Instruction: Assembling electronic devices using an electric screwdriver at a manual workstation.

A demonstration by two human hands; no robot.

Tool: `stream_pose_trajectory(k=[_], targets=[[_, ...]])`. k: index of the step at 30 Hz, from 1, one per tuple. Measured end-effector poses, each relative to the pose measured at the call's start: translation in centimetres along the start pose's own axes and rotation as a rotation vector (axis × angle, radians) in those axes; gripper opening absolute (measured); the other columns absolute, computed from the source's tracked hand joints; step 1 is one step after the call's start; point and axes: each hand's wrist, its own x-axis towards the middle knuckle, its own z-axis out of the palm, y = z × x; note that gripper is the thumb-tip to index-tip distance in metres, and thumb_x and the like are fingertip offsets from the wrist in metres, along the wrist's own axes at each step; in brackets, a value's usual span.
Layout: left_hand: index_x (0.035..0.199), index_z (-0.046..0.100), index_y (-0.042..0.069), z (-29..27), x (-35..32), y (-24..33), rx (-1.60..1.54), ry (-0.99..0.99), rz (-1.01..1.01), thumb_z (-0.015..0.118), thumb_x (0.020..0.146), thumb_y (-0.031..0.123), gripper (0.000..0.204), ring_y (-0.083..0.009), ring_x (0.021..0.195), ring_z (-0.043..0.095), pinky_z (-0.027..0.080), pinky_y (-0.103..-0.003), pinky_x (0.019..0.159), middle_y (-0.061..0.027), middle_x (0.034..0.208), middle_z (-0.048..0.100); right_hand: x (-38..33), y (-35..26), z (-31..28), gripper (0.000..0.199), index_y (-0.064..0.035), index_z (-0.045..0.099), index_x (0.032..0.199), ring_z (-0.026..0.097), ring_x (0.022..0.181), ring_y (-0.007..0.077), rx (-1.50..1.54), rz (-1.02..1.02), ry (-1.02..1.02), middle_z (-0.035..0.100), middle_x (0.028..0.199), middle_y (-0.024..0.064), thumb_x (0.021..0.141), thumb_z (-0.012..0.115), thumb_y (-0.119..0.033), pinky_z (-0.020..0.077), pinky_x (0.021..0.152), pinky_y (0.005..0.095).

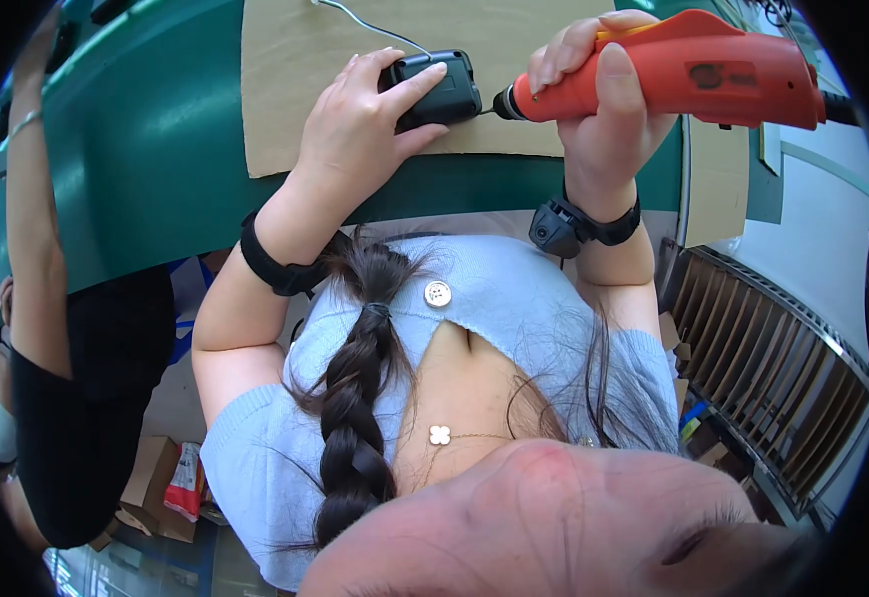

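A small black plastic device (446,95) with a thin pale cable (375,27) leaving its far side lies on a tan cardboard sheet (300,90). My left hand (360,109) is closed round it, fingers along its far side and top, thumb at the near edge. In my right hand (608,99) is a red electric screwdriver (683,70), held nearly level. Its black nose and thin bit point left, and the tip meets the device's right edge. Whether a screw sits at the tip is too small to tell.
Under the cardboard is a green work surface (156,189). A black power cord (840,109) runs from the screwdriver's rear. At the left, a co-worker's arm (36,219) reaches over the bench. A slatted rack (763,368) stands at the right, and a cardboard box (151,483) lies low on the left.
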Motion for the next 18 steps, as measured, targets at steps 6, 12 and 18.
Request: stream_pose_trajectory(k=[6,12,18], targets=[[0.123,0.069,0.019,0.3,-0.1,-0.3,-0.006,0.013,0.009,0.085,0.074,0.028,0.052,-0.0355,0.105,0.063,0.054,-0.041,0.09,-0.0176,0.121,0.062,-0.6,0.9,0.1,0.031,-0.0057,0.045,0.117,0.056,0.066,0.0174,0.022,0.011,0.005,0.057,0.082,0.0101,0.095,0.063,-0.016,0.0525,0.065,0.033],[0.123,0.07,0.019,0.4,-0.6,-0.8,-0.007,0.019,0.013,0.085,0.074,0.028,0.052,-0.0354,0.106,0.063,0.054,-0.042,0.091,-0.018,0.122,0.062,-0.7,1.9,0.3,0.028,-0.0046,0.044,0.116,0.058,0.066,0.0171,-0.033,0.022,0.012,0.057,0.082,0.0101,0.095,0.062,-0.012,0.0531,0.065,0.0315],[0.123,0.07,0.019,0.1,-0.8,-0.9,-0.007,0.018,0.002,0.085,0.074,0.027,0.052,-0.0353,0.107,0.063,0.054,-0.042,0.091,-0.0185,0.122,0.062,-0.9,2.6,0.7,0.027,-0.0032,0.044,0.114,0.059,0.066,0.0158,-0.115,-0.023,-0.047,0.058,0.081,0.0096,0.093,0.06,-0.006,0.0533,0.064,0.0293]])
